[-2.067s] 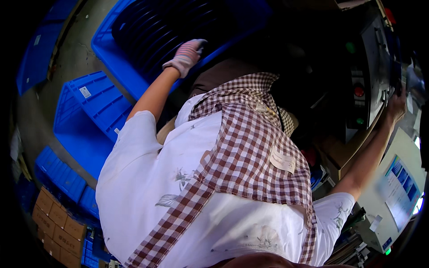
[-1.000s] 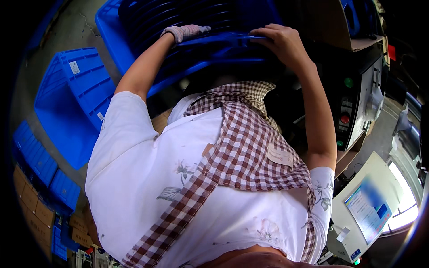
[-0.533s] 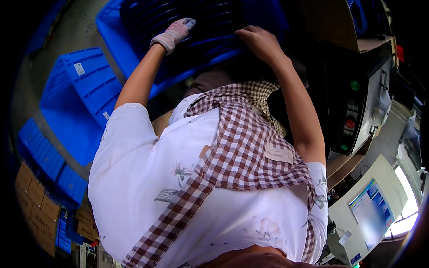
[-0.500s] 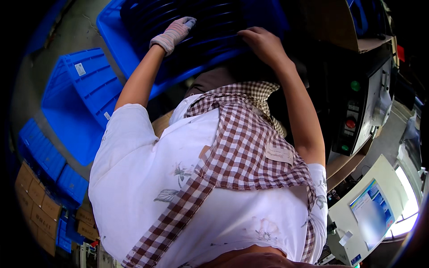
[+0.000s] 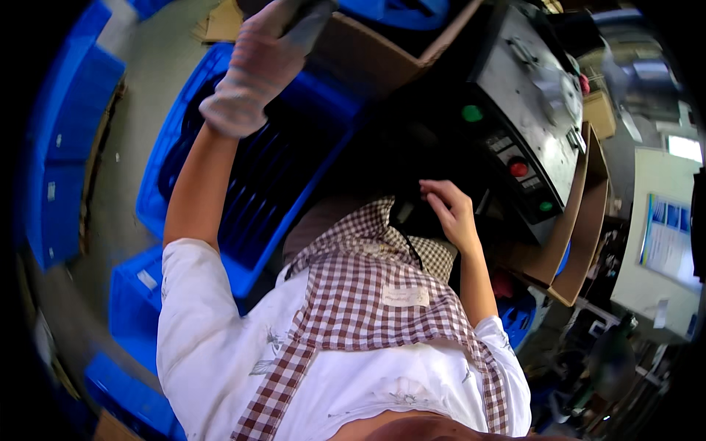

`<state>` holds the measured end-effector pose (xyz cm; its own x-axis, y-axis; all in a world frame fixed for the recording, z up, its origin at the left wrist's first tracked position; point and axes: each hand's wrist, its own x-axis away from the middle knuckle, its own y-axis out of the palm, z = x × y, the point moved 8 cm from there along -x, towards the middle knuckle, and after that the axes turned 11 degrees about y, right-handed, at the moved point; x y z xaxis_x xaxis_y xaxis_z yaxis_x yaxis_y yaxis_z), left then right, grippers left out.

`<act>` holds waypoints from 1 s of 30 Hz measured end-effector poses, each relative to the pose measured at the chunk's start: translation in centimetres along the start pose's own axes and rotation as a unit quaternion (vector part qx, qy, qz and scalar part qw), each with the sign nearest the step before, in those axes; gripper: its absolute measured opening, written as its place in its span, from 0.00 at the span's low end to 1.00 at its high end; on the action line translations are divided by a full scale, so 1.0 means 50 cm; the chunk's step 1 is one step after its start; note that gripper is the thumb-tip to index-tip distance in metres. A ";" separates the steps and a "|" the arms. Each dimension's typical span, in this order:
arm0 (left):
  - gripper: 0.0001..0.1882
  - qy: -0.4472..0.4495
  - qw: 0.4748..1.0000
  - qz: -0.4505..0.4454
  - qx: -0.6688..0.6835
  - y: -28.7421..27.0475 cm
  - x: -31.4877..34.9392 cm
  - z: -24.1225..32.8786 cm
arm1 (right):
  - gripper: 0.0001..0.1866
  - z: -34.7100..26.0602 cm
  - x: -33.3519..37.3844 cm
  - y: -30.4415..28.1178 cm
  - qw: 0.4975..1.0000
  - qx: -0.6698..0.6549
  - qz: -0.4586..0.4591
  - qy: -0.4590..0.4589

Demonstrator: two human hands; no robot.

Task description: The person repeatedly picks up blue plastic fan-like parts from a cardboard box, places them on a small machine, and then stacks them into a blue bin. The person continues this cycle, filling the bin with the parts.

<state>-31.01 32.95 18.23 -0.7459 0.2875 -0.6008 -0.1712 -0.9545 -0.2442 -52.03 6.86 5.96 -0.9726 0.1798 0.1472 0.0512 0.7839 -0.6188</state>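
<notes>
My left hand (image 5: pixel 254 70), in a striped pale glove with grey fingers, is raised above the far end of a blue plastic crate (image 5: pixel 312 176), near an open cardboard box (image 5: pixel 368 55). Motion blurs its fingers and the top edge cuts them off, so their grip is unclear. Dark, glossy curved pieces (image 5: pixel 254 198) lie in rows inside the crate. My bare right hand (image 5: pixel 452 209) hovers at the right of my lap, below a machine. Its fingers are loosely bent and apart, with nothing visible in them.
At the right stands a metal-topped machine (image 5: pixel 526 103) with green and red buttons. Another open carton (image 5: pixel 573 242) is beside it. More blue crates (image 5: pixel 66 162) are stacked at the left. A pale board with a poster (image 5: pixel 654 242) stands at the far right.
My view has turned right, so the crate now appears further left and the machine nearer the middle. My left hand has left the curved pieces and risen; my right hand has come back toward my lap.
</notes>
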 end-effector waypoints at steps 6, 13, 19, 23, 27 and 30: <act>0.31 0.059 0.866 -0.185 -0.460 0.212 -0.260 -0.098 | 0.12 -0.013 0.137 -0.122 0.987 -0.057 0.150 0.022; 0.31 -0.075 0.793 -0.264 -0.544 0.050 -0.339 -0.194 | 0.10 -0.034 0.306 -0.371 0.946 -0.011 0.324 -0.023; 0.34 -0.178 0.863 -0.290 -0.373 -0.156 -0.333 -0.342 | 0.12 0.210 0.308 -0.726 0.878 0.051 0.474 0.042; 0.24 -0.344 0.907 -0.218 -0.108 -0.229 -0.211 -0.133 | 0.17 0.550 0.267 -0.925 0.856 0.083 0.454 0.232; 0.25 -0.309 0.946 0.031 0.093 -0.347 -0.062 -0.069 | 0.27 0.736 0.103 -0.855 0.857 0.089 0.234 0.450; 0.25 -0.298 0.950 0.062 0.074 -0.312 0.036 -0.030 | 0.38 0.719 0.078 -0.787 0.812 0.171 0.127 0.544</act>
<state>-28.70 48.48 19.80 -0.9906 0.1173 -0.0699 -0.1130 -0.9916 -0.0637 -66.01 -44.65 3.16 -0.1551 0.8742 0.4601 -0.0285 0.4616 -0.8866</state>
